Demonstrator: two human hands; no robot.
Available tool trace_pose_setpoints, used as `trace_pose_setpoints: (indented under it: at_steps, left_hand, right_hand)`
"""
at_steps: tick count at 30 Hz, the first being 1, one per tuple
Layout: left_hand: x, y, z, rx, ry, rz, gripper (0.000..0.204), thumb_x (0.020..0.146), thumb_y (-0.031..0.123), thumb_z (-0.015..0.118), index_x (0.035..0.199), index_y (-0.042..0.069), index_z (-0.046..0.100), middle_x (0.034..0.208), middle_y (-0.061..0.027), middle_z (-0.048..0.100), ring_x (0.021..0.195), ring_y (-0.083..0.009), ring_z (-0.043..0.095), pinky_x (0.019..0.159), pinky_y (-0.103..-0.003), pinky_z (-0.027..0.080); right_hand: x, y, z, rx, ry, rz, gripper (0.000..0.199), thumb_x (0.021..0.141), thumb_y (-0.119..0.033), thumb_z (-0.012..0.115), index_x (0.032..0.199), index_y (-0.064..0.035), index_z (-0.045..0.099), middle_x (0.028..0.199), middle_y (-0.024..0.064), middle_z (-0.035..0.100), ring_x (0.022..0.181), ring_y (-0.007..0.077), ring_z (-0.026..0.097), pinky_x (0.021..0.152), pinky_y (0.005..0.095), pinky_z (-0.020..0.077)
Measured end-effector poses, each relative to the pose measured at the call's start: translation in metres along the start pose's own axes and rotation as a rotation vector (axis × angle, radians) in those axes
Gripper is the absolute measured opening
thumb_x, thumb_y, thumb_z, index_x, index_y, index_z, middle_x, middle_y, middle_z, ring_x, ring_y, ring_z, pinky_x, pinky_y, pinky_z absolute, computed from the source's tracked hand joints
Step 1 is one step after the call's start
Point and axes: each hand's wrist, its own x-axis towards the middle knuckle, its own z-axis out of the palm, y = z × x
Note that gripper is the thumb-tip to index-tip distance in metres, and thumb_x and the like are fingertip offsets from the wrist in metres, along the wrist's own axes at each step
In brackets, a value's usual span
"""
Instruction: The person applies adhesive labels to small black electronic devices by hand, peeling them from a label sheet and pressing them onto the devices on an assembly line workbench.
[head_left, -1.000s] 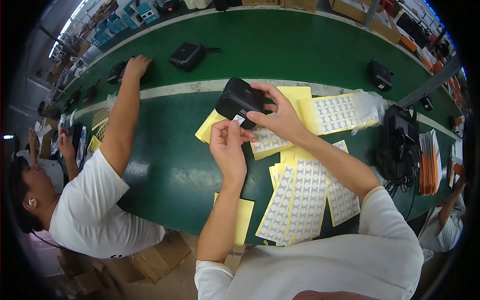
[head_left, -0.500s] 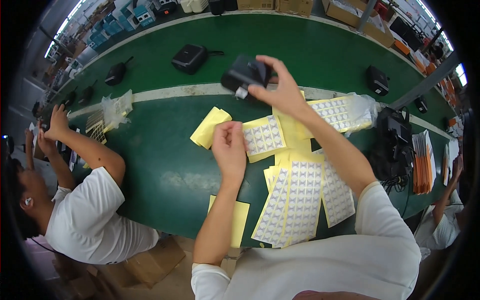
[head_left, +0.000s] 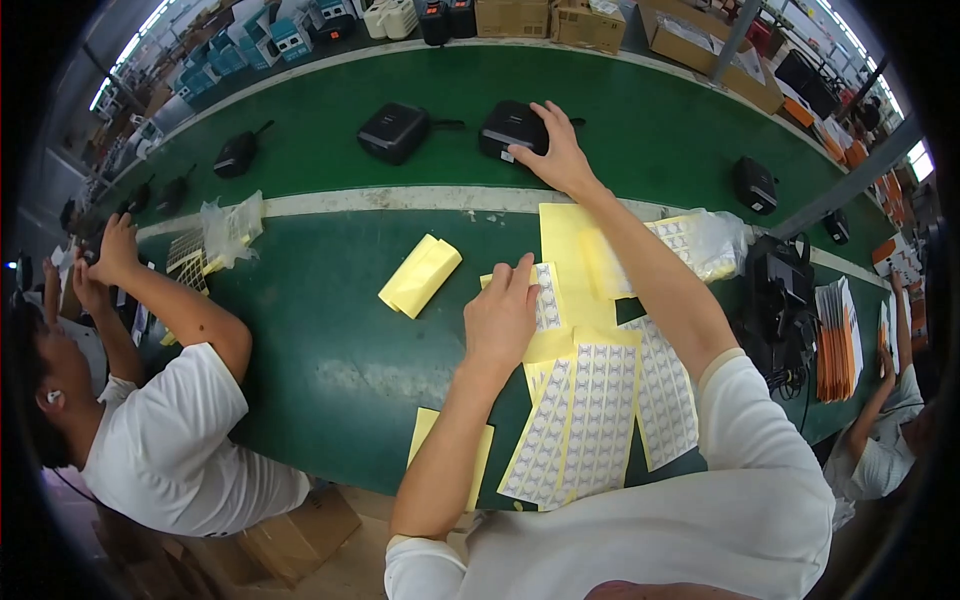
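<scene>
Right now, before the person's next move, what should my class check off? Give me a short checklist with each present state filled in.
1. Right hand at the black device, thumb and fingers spanning its right side: ok. Firmness of grip: cannot tell.
2. Gap between that device and the black one to its left: ok, green surface shows between them.
3. White label on the device's front: ok, visible. Pressed flat: cannot tell.
4. Left hand at the small label sheet: ok. Label in its fingers: cannot tell.
5. Long label sheets squared into one stack: not ok, fanned out and overlapping.
</scene>
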Motion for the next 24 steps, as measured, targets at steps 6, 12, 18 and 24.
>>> trace_pose_setpoints:
  at_steps: [6, 12, 18, 24]
  left_hand:
    - [0.0, 0.001, 0.0, -0.008, -0.008, 0.043, 0.026, 0.084, 0.013, 0.064, 0.11, 0.013, 0.063, 0.085, -0.0055, 0.055, 0.072, -0.0242, 0.062, 0.06, -0.036, 0.05]
    - [-0.002, -0.002, 0.0, -0.068, 0.08, 0.1, 0.016, 0.082, 0.011, 0.065, 0.098, 0.013, 0.063, 0.08, -0.0043, 0.054, 0.067, -0.0242, 0.062, 0.055, -0.036, 0.05]
    - [-0.001, -0.005, 0.001, -0.138, 0.07, 0.076, 0.008, 0.083, 0.01, 0.064, 0.087, 0.009, 0.058, 0.083, -0.0053, 0.055, 0.068, -0.0256, 0.061, 0.055, -0.036, 0.049]
    - [0.001, -0.011, -0.002, -0.274, 0.138, 0.037, 0.008, 0.085, 0.007, 0.06, 0.091, 0.007, 0.055, 0.085, -0.0089, 0.055, 0.071, -0.0309, 0.061, 0.06, -0.039, 0.049]
  right_hand:
    - [-0.002, -0.002, -0.011, 0.042, 0.259, -0.002, 0.056, 0.078, -0.028, 0.069, 0.126, -0.0069, 0.05, 0.14, 0.0224, 0.035, 0.128, 0.039, 0.036, 0.106, 0.0445, 0.0307]
    - [-0.002, -0.025, -0.019, -0.184, 0.393, -0.154, 0.034, 0.077, -0.017, 0.066, 0.11, -0.0097, 0.06, 0.123, 0.0153, 0.048, 0.111, 0.0323, 0.047, 0.098, 0.0459, 0.0327]
    - [0.007, -0.055, 0.008, 0.162, 0.095, -0.233, 0.026, 0.08, -0.014, 0.065, 0.105, -0.0039, 0.061, 0.106, 0.0111, 0.057, 0.096, 0.0265, 0.057, 0.086, 0.0319, 0.0462]
    - [0.037, -0.084, 0.067, 0.033, -0.17, -0.099, 0.073, 0.076, -0.036, 0.072, 0.132, -0.0008, 0.042, 0.132, 0.0203, 0.043, 0.122, 0.0333, 0.045, 0.102, 0.0376, 0.0386]
